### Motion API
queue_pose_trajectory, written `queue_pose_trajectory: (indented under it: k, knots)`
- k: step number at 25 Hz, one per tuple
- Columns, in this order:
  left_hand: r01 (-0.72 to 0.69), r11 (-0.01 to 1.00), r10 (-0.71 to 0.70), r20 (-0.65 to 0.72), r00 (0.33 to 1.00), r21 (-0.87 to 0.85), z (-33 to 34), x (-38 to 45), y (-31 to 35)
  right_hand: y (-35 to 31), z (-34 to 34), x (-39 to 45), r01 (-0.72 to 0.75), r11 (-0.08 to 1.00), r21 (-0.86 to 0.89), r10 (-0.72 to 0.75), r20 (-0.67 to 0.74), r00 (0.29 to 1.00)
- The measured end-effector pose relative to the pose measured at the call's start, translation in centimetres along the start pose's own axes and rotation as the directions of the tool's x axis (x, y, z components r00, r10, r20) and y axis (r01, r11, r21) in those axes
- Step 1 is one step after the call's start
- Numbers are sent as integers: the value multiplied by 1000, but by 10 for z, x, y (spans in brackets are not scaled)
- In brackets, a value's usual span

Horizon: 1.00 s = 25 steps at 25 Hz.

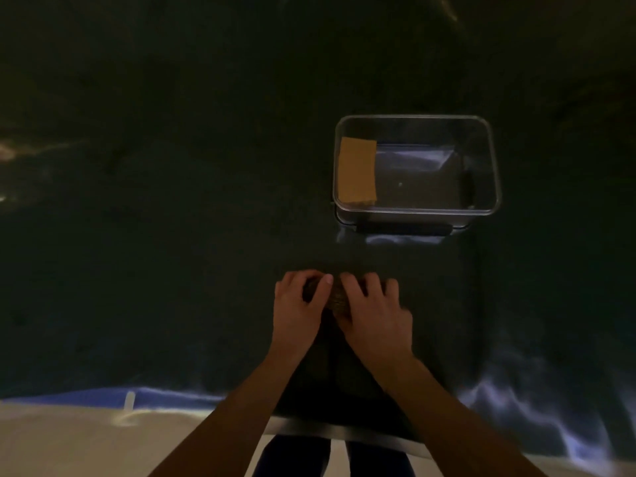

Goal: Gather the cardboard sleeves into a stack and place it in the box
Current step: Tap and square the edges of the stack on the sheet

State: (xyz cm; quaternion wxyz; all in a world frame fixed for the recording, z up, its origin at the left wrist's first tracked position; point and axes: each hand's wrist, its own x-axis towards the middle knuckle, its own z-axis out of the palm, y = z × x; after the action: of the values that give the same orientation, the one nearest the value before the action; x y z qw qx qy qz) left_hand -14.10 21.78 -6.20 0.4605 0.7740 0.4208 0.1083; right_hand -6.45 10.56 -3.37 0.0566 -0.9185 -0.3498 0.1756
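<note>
**K:** Brown corrugated bundle (335,297) sits on the dark table (172,235), pinned under both hands. Reads as the cardboard sleeves, squared up between the palms.

**M:** Grip state?

**K:** Left hand (297,306) curled over the left end, fingers wrapped down on it. Right hand (373,313) laid over the right end, fingers spread on top. Both closed on the bundle; only a strip of cardboard shows between them. Pressing from both ends is probably to align the edges so the stack lifts as one piece.

**M:** Box?

**K:** Clear plastic box (416,166) further back and to the right, well apart from the hands, lid off. One tan sleeve (357,170) already flat against its left wall, so the rest of the floor is free for the stack.

**M:** Risk?

**K:** Dim light, can't count the sleeves. Loose ones could fan out on the lift.
</note>
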Motion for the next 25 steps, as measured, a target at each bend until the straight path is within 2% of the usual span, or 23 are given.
queue_pose_trajectory:
  k: [2,4,7,9,11,13,15,17,18,19,20,22,23,24,25]
  knots:
    - [-28,1000,28,15,999,-14,-2,0,1,0,2,2,2,1000,-12,-2,-40,999]
    - [-1,987,0,-8,1000,-164,-11,2,-2,3,0,4,37,999,-35,-41,-95,995]
    - [59,866,-173,-185,967,-497,-50,16,-24,6,-2,6,73,996,-49,-77,-103,992]
    - [56,778,-273,-258,927,-626,-74,23,-39,5,-2,7,67,997,-41,-71,-98,993]
    - [30,715,-303,-271,914,-698,-81,25,-44,4,-3,5,59,998,-37,-62,-92,994]
    - [19,722,-271,-257,928,-692,-69,17,-37,3,-3,4,58,998,-37,-61,-93,994]
    - [38,761,-204,-184,961,-648,-42,-2,-23,4,-2,5,68,996,-51,-72,-96,993]
    - [124,810,-108,62,992,-574,-16,-22,-14,5,-2,4,61,996,-69,-68,-101,993]
    - [162,829,-61,201,978,-535,-10,-27,-10,6,-3,4,59,996,-73,-67,-105,992]
    - [187,840,-50,269,962,-510,-10,-26,-12,6,-3,4,65,995,-77,-73,-105,992]
    - [196,833,-73,249,966,-517,-13,-23,-15,6,-3,3,71,994,-79,-79,-102,992]
    - [192,817,-195,53,979,-544,-23,-14,-18,7,-2,2,70,995,-71,-77,-101,992]
    - [202,822,-218,35,975,-532,-25,-12,-20,7,-1,1,64,996,-66,-71,-100,992]
    - [216,838,-189,105,976,-501,-24,-13,-15,6,-1,1,56,996,-63,-62,-101,993]
    - [177,901,-116,173,978,-397,-26,-18,-4,6,-1,0,46,997,-62,-52,-105,993]
